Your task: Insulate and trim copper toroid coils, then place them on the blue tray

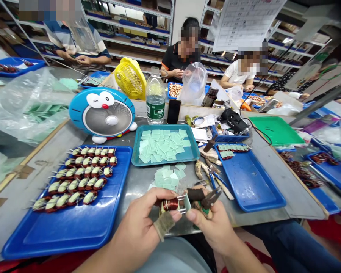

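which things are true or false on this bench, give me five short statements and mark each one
1. The left hand holds a coil. True.
2. The teal tray holds pliers. False: it holds green squares.
3. The right thumb is at a green piece by the coil's pins. True.
4. The phone lies flat in a tray. False: it stands upright beside the bottle.
5. The big blue tray on the left holds rows of coils. True.
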Demonstrator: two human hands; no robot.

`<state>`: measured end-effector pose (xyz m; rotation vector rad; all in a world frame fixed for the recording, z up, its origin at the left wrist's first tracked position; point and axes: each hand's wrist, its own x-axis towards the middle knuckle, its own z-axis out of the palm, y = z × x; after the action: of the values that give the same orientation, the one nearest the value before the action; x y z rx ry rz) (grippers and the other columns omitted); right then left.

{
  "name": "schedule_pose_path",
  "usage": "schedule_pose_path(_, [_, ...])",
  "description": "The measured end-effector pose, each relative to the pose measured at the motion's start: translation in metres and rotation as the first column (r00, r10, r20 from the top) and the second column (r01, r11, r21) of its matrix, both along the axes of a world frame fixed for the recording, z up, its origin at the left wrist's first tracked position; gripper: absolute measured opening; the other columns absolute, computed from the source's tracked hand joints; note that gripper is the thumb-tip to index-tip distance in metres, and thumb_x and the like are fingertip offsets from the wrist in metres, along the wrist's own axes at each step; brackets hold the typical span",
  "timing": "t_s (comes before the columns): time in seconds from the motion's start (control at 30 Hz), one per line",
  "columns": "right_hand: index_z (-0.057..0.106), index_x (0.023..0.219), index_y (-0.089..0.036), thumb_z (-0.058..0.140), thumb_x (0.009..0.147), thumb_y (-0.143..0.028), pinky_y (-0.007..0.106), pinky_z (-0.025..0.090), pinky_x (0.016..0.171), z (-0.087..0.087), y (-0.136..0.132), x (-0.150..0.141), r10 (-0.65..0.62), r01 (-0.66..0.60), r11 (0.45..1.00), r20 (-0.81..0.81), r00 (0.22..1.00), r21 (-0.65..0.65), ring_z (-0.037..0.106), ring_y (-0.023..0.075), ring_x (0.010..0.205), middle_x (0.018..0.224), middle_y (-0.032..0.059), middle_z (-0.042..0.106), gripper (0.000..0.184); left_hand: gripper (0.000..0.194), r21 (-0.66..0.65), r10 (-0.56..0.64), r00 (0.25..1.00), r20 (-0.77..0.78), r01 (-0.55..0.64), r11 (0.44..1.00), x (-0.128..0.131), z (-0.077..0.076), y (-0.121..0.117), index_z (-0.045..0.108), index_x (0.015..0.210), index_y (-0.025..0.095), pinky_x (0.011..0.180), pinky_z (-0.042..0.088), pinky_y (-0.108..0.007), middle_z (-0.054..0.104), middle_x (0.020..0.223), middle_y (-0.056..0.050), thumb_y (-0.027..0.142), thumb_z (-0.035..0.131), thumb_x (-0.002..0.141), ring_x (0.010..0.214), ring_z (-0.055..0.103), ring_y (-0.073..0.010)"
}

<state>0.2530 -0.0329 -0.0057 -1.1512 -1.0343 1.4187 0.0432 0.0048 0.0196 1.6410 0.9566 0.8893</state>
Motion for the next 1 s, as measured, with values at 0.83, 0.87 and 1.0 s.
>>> schedule_pose_path(0.83, [0.074,0.116,-0.023,0.085,0.081,-0.035,0.042,0.061,0.091,0.017,-0.015,-0.017,-0.079,0.063,0.992,-0.147,0.986,-0.110,0.073,0.0275,0.101,0.111,0.0094,0.077,0.039,0.058,0.593,-0.096,0.948,-0.302,0.266,0.760,-0.011,-0.006,0.008,0.052,0.145,0.032,0.083,0.057,-0.032,0.071,0.126,-0.015,0.011,0.064,0.093,0.105,0.072,-0.0270])
schedule_pose_path(0.87, [0.073,0.117,-0.023,0.086,0.079,-0.035,0.043,0.062,0.089,0.017,-0.015,-0.017,-0.092,0.071,0.990,-0.166,0.982,-0.125,0.074,0.0280,0.099,0.111,0.0098,0.078,0.041,0.054,0.569,-0.109,0.950,-0.293,0.265,0.778,-0.010,-0.005,0.008,0.054,0.143,0.032,0.083,0.058,-0.031,0.070,0.127,-0.015,0.013,0.065,0.093,0.106,0.072,-0.0264])
schedule_pose_path(1.0, [0.074,0.115,-0.023,0.089,0.076,-0.034,0.041,0.061,0.092,0.016,-0.014,-0.016,-0.112,0.080,0.984,-0.200,0.974,-0.160,0.074,0.0279,0.104,0.113,0.0099,0.078,0.043,0.048,0.502,-0.093,0.971,-0.219,0.194,0.843,-0.009,0.000,0.003,0.054,0.135,0.029,0.086,0.059,-0.031,0.074,0.115,-0.012,0.018,0.070,0.091,0.102,0.074,-0.0256])
